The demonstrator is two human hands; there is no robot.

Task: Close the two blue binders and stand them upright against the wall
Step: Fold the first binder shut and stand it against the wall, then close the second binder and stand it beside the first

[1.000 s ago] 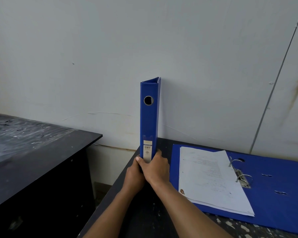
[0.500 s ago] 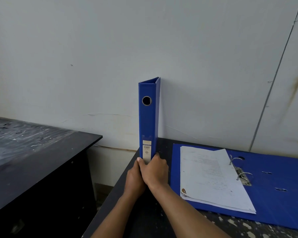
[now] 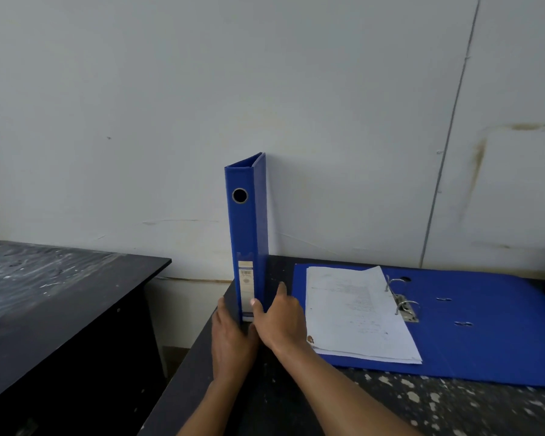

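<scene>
A closed blue binder (image 3: 247,234) stands upright at the near left corner of a dark, paint-flecked table (image 3: 390,404), its far edge touching the white wall (image 3: 328,105) and its spine, with round finger hole and paper label, facing the camera. Both of the person's hands bracket its base: the left hand (image 3: 232,338) lies flat against the binder's left cover, and the right hand (image 3: 280,322) sits on the other side with fingers spread loosely and the thumb on the spine, steadying rather than clamping. To the right of the standing binder, the second blue binder (image 3: 485,328) lies open and flat on the table, a stack of white papers (image 3: 356,313) on its left half and the metal ring mechanism (image 3: 403,300) exposed. The first binder appears placed, so roughly half the job looks done. The next move likely calls for releasing it without tipping it, then folding the open binder's cover over the papers and raising it beside the first.
</scene>
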